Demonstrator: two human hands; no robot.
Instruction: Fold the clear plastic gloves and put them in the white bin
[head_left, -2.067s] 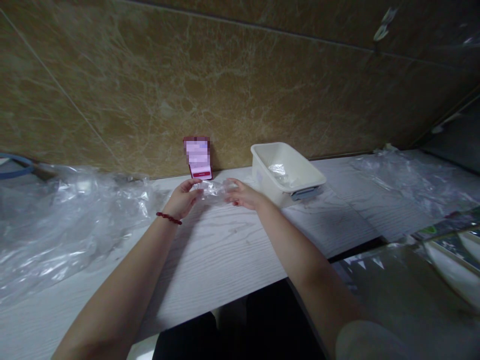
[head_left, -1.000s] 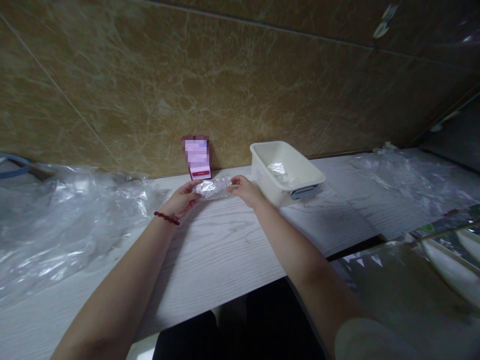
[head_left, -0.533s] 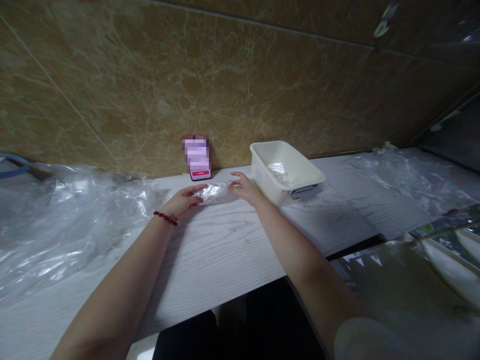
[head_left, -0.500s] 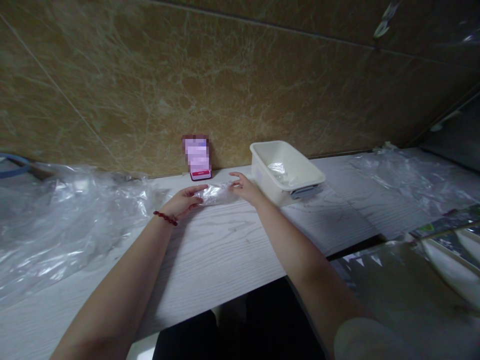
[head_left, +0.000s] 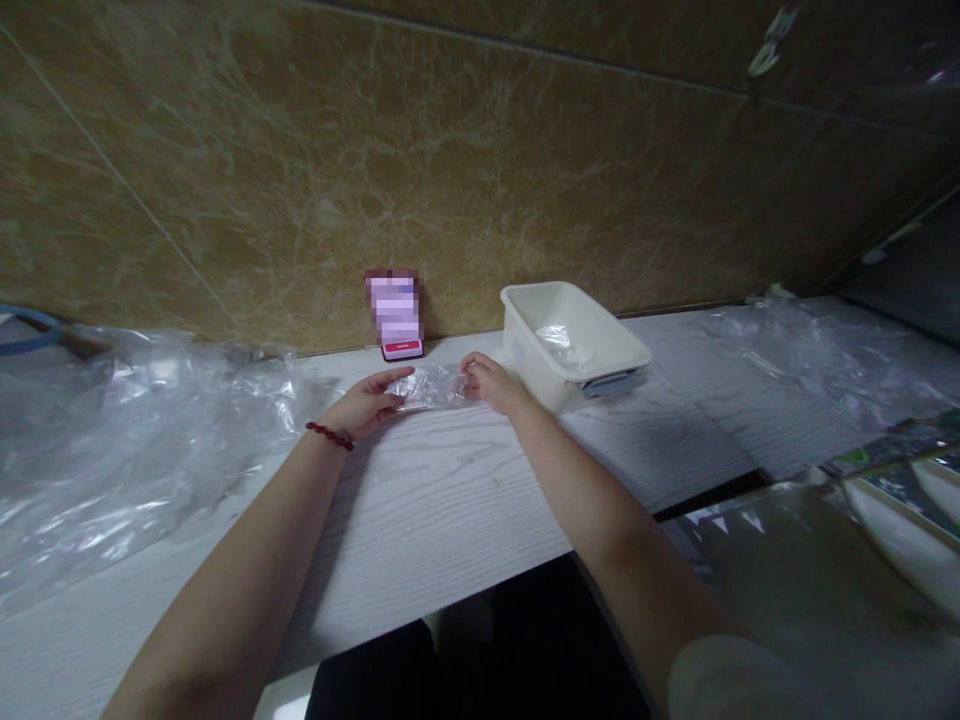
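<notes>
A small clear plastic packet (head_left: pixel 433 386) lies low over the white wood-grain table (head_left: pixel 450 500), stretched between my two hands. My left hand (head_left: pixel 369 402), with a red bead bracelet at the wrist, grips its left end between thumb and fingers. At the right end, my right hand (head_left: pixel 487 382) has its fingers closed on the packet's edge. Just right of that hand stands a cream plastic bin (head_left: pixel 536 352) with clear plastic pieces inside.
Behind the packet a phone (head_left: pixel 396 315) leans on the brown marbled wall. Crumpled clear plastic sheeting (head_left: pixel 150 450) covers the table's left side, and more plastic (head_left: pixel 817 350) lies at the right. A grey latch shows on the bin's near side.
My right hand's fingers have drawn in and closed on the packet's right end. The packet looks flatter and more spread out. My left hand has hardly moved.
</notes>
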